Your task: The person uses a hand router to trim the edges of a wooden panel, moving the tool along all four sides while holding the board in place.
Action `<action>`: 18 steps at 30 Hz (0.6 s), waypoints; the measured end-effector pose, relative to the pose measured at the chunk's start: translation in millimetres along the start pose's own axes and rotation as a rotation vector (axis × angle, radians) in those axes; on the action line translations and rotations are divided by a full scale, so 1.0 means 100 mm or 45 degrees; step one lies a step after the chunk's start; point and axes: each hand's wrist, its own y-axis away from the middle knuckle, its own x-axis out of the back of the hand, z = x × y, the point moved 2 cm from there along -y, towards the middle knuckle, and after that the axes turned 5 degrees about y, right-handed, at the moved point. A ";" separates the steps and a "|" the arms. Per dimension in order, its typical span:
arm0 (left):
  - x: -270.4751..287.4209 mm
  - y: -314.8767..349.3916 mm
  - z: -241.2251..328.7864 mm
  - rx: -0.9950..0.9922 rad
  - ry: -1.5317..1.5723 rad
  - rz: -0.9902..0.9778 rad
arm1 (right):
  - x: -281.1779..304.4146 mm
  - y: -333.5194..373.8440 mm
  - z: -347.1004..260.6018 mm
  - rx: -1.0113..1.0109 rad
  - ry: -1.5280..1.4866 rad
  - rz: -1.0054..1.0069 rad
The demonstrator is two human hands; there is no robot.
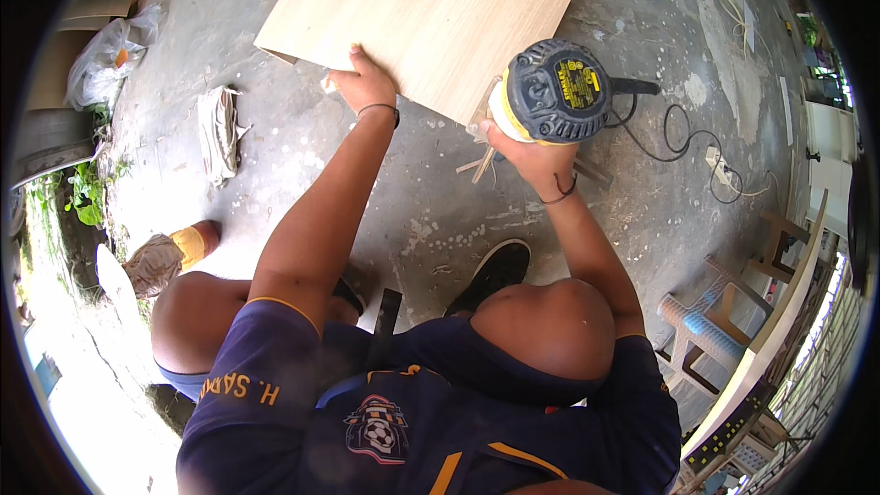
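A light wood-grain panel stretches away from me, its near edge facing my knees. My left hand grips that near edge toward the left, with a finger lying on the top face. At the panel's near right corner, a black-and-yellow corded power tool, apparently a router, is held in my right hand. My right fingers wrap round its lower body, and the tool hides most of them. Its base and any bit are hidden beneath the motor housing.
A black cord runs from the tool to a white socket block. Thin wood strips lie below the corner. A crumpled cloth and a plastic bag are at left. Wooden stools stand at right.
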 end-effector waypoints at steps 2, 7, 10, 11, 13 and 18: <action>0.00 0.00 0.01 0.001 0.008 0.001 | -0.01 0.02 -0.02 0.010 0.003 -0.002; 0.00 -0.01 -0.01 0.029 0.015 -0.001 | -0.02 0.08 -0.07 0.074 0.049 0.008; -0.01 0.01 0.00 0.033 0.023 -0.013 | -0.01 0.12 -0.07 0.021 0.030 -0.030; -0.01 0.01 0.01 0.033 0.021 -0.016 | -0.02 0.13 -0.07 0.017 0.036 -0.032; 0.00 0.02 0.01 0.038 -0.006 -0.022 | -0.02 0.16 -0.06 0.008 0.045 -0.034; 0.00 -0.01 -0.02 0.026 0.011 -0.025 | -0.06 0.25 -0.05 -0.082 0.021 -0.078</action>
